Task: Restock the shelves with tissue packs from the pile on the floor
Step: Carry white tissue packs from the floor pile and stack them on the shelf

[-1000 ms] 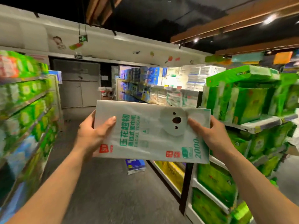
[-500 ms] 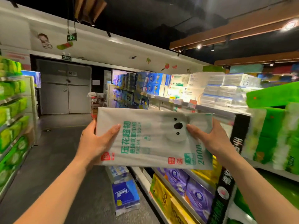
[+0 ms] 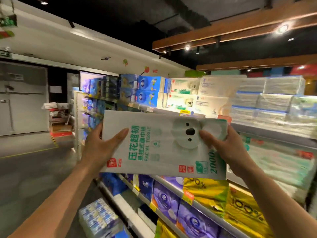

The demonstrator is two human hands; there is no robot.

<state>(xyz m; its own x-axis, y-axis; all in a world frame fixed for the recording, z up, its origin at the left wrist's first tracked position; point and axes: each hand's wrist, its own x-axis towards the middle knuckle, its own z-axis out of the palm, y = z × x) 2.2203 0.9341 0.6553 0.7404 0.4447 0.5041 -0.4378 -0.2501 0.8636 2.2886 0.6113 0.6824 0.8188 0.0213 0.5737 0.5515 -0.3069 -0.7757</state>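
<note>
White koala-print tissue pack [image 3: 164,145], held flat in mid-air before the shelves [image 3: 274,129], gripped at its ends by the left hand [image 3: 101,148] and right hand [image 3: 224,148], thumbs on top: the smooth wrapper may slip from this end grip, or the pack may knock the matching packs [image 3: 184,102] when pushed in.

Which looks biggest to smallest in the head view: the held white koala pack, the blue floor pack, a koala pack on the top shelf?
1. White plastic koala-print tissue pack, held closest to the camera.
2. Blue plastic multipack on the floor.
3. White koala-print pack on the top shelf, farthest away, so its real size is unsure.
</note>
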